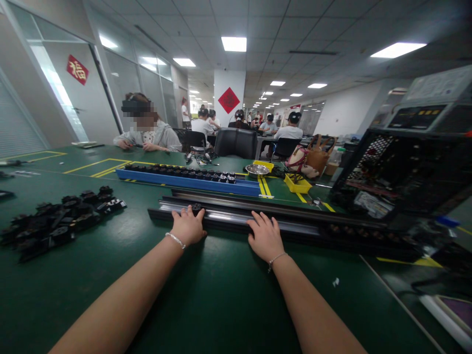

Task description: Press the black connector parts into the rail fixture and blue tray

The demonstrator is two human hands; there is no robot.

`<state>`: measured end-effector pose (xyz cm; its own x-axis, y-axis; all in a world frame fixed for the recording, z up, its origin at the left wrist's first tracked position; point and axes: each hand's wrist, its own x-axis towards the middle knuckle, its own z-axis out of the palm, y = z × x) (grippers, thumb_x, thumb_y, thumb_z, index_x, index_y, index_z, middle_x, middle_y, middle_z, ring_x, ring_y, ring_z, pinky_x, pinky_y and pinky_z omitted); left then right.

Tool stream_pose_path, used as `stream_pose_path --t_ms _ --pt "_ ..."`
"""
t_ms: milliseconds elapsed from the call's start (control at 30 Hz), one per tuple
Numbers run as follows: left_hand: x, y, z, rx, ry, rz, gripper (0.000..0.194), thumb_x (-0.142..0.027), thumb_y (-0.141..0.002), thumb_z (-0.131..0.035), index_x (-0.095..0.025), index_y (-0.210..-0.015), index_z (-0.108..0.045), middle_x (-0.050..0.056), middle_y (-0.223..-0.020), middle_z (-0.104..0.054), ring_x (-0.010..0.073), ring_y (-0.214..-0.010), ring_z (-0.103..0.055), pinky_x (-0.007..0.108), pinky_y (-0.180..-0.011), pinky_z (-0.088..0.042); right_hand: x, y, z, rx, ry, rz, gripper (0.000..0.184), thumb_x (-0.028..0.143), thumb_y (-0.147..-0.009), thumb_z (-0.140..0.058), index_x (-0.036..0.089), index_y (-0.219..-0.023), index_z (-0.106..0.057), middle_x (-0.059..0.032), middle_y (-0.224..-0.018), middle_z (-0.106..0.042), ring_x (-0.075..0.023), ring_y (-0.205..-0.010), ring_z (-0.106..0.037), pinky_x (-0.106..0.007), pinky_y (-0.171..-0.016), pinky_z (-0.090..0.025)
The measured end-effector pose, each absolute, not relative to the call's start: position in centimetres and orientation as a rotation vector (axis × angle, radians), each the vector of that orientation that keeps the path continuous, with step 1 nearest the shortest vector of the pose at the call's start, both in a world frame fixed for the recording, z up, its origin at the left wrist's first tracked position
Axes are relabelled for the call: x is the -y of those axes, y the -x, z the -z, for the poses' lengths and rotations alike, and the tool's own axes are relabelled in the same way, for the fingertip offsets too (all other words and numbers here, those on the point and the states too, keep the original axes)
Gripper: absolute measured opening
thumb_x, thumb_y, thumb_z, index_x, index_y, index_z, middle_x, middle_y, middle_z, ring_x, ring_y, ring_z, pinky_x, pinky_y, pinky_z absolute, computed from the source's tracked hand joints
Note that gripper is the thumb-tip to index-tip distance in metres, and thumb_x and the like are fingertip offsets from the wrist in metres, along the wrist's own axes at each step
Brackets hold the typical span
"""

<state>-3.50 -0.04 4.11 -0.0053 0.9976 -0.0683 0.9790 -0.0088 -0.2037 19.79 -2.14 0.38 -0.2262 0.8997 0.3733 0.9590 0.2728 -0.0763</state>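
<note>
We rest both hands on a long black rail tray (295,227) that lies across the green table (206,300) in front of us, running from left of centre away to the right. Our left hand (188,226) lies palm down on the near edge of the tray close to its left end, fingers spread a little and laid flat over the rim, gripping nothing; a small black part (196,207) sits in the tray just past the fingertips. Our right hand (264,238) lies the same way further right along the tray, fingers slightly apart and flat on the edge, clamped on nothing. Each wrist wears a thin bracelet.

Beyond the tray, parallel to it, lies a blue rail tray (188,181) holding a row of black parts. To our left, well apart from the hands, a heap of loose black parts (59,221) lies on the table. Further back stand a metal bowl (257,170) and a yellow bin (297,184), with a brown handbag (317,157) behind them. At the right edge rises a dark open machine frame (405,167).

Across the table a person in a grey top (151,135) sits with both hands on the tabletop, and more people sit at desks deeper in the room
</note>
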Motion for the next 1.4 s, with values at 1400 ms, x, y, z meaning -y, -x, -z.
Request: stream_pose_path --t_ms 1400 --pt "-1.0 5.9 -5.0 2.265 2.112 -0.411 0.082 -0.055 -0.072 -0.051 -0.025 -0.143 -0.022 0.021 -0.146 -0.025 0.0368 -0.132 -0.026 0.059 -0.1 -0.021 2.1 -19.8 -0.4 2.199 1.699 0.236 0.036 0.022 -0.077 -0.048 0.028 -0.111 -0.057 -0.0018 -0.141 -0.041 -0.0252 -0.13 -0.03 -0.051 -0.106 -0.016"
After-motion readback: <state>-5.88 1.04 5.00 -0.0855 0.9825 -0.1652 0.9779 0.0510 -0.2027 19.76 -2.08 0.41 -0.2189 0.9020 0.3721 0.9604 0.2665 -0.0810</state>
